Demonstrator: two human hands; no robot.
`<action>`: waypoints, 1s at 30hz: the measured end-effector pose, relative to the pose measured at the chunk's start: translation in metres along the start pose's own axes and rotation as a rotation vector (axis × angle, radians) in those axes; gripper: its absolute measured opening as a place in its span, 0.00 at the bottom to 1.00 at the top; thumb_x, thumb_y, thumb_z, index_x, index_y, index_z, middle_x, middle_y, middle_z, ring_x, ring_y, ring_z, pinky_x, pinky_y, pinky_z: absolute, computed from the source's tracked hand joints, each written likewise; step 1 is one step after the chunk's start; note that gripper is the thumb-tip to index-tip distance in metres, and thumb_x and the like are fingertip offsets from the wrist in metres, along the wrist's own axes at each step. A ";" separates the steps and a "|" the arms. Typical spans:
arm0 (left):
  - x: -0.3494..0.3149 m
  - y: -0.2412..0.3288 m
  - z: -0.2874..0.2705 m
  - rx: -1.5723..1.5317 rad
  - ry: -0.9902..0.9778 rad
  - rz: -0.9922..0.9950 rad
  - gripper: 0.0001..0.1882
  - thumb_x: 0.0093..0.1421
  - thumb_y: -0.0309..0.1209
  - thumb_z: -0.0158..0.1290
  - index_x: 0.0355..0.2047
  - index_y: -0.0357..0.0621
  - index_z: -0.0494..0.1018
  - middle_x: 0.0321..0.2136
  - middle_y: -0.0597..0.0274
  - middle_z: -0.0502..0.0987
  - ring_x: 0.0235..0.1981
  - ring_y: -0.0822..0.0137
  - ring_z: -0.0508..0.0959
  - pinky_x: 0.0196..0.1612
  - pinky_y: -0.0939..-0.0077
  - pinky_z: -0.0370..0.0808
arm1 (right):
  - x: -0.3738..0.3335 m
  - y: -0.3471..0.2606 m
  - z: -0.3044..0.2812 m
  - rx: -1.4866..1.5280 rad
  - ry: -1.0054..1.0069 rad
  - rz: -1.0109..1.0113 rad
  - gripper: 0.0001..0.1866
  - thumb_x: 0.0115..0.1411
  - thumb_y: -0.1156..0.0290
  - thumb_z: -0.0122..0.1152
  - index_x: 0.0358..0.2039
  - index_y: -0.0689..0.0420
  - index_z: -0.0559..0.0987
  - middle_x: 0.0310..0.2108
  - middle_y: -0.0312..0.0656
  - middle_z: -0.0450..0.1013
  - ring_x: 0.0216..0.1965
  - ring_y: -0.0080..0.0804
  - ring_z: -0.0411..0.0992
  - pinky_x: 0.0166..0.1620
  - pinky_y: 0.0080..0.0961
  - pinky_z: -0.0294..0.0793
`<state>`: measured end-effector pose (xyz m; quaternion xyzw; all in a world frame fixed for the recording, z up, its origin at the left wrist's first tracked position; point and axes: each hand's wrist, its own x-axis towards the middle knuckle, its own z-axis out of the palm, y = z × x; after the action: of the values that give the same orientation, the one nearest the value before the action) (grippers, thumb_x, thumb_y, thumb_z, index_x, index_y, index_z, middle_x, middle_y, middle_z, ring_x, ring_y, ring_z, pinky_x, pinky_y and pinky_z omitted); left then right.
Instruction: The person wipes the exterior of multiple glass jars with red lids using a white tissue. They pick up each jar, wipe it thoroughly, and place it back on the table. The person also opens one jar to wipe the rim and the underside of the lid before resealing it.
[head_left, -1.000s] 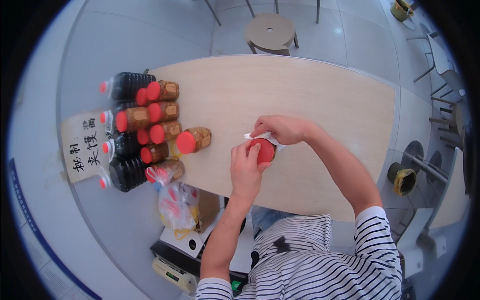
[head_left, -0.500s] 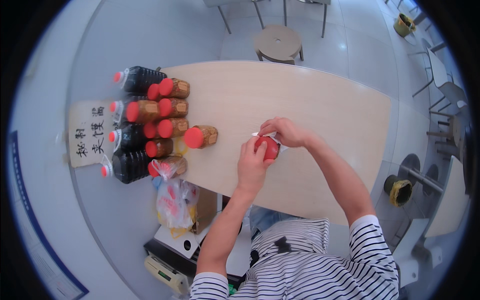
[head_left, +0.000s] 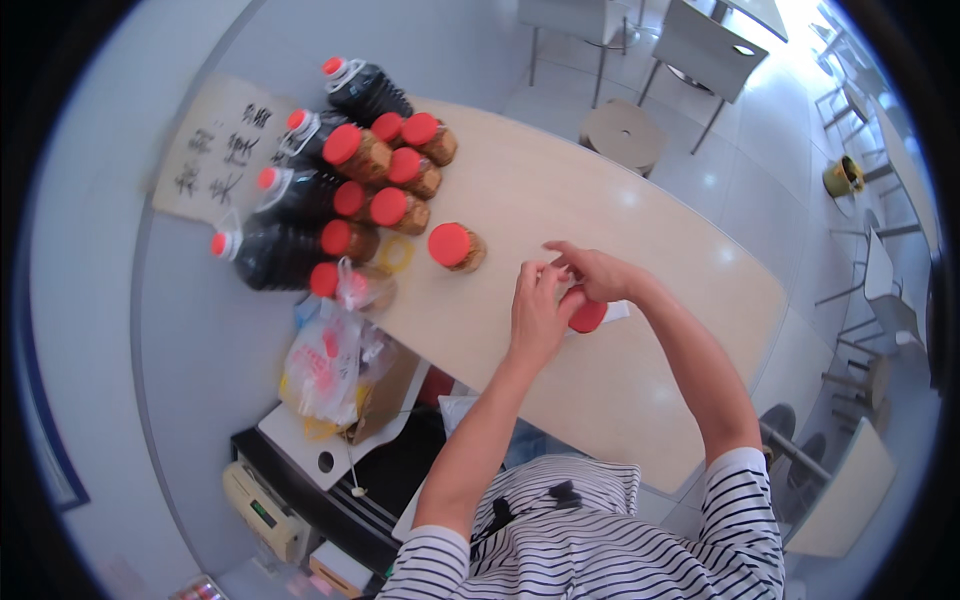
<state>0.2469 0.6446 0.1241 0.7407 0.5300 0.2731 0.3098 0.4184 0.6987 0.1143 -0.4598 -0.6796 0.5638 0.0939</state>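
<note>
From my end: both hands are on one jar (head_left: 588,318), lid up toward the camera, over the bench (head_left: 520,190), right of the loose jar. Most of its body is hidden by the hands, so I can't tell if it stands or tilts.

Left hand (head_left: 540,310): thumb at the lid's edge, fingers bent on the far side. Right hand (head_left: 603,275): reaches in from the right, fingertips meeting the left's just beyond the lid. I can't tell whether either is clamped on the jar or only touching; fingers overlap. A white sheet (head_left: 618,311) shows beside the lid, paper or cloth unclear.

Step in hand, my read: close two-handed work at the jar's side, lid left on. Next move, I'd judge, calls for one hand steadying the jar while the other manages the sheet, light pressure.

Loose jar (head_left: 455,245) stands apart to the left. Past it, the jar group (head_left: 390,208) and dark jugs (head_left: 275,255) crowd the bench's left end. Bag (head_left: 325,365) hangs near that corner; contents unclear.
</note>
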 end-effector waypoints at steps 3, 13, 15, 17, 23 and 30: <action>0.021 -0.023 0.009 -0.050 -0.088 -0.072 0.14 0.59 0.26 0.57 0.47 0.41 0.77 0.44 0.52 0.73 0.44 0.54 0.77 0.48 0.63 0.75 | -0.014 0.009 0.006 0.175 0.125 0.000 0.50 0.50 0.89 0.55 0.72 0.48 0.50 0.61 0.49 0.66 0.55 0.42 0.72 0.57 0.35 0.74; 0.033 -0.051 0.011 -0.256 -0.399 -0.098 0.09 0.63 0.29 0.54 0.41 0.43 0.81 0.38 0.53 0.76 0.42 0.55 0.77 0.48 0.64 0.74 | -0.040 0.006 0.033 -0.112 0.444 0.128 0.50 0.53 0.76 0.70 0.72 0.49 0.53 0.68 0.50 0.57 0.69 0.48 0.54 0.68 0.42 0.60; 0.031 -0.056 0.016 -0.309 -0.373 -0.091 0.09 0.63 0.29 0.54 0.41 0.43 0.81 0.37 0.54 0.76 0.42 0.55 0.77 0.48 0.65 0.74 | -0.043 0.018 0.041 -0.097 0.533 0.117 0.47 0.54 0.76 0.69 0.71 0.50 0.55 0.67 0.50 0.59 0.68 0.48 0.55 0.68 0.42 0.60; 0.026 -0.060 0.018 -0.347 -0.342 -0.094 0.10 0.63 0.28 0.53 0.41 0.42 0.81 0.37 0.55 0.75 0.41 0.56 0.76 0.47 0.65 0.74 | -0.044 0.023 0.046 -0.060 0.582 0.098 0.45 0.54 0.77 0.68 0.70 0.51 0.57 0.66 0.50 0.61 0.67 0.47 0.57 0.67 0.41 0.60; -0.026 -0.053 0.032 -0.520 -0.088 -0.183 0.14 0.66 0.23 0.48 0.50 0.38 0.76 0.40 0.58 0.71 0.37 0.61 0.75 0.45 0.71 0.74 | -0.048 0.009 0.054 0.069 0.644 0.200 0.37 0.58 0.75 0.64 0.68 0.55 0.62 0.65 0.49 0.62 0.67 0.45 0.59 0.67 0.39 0.59; -0.089 -0.003 0.075 -0.652 0.283 -0.309 0.24 0.65 0.16 0.48 0.62 0.36 0.64 0.49 0.54 0.64 0.44 0.61 0.73 0.44 0.73 0.76 | -0.048 0.029 0.078 0.081 0.692 0.192 0.28 0.68 0.70 0.52 0.68 0.56 0.62 0.67 0.48 0.60 0.68 0.43 0.57 0.68 0.36 0.56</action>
<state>0.2747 0.5480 0.0654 0.4698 0.5579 0.4768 0.4905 0.4104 0.6085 0.0812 -0.6810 -0.5386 0.4073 0.2833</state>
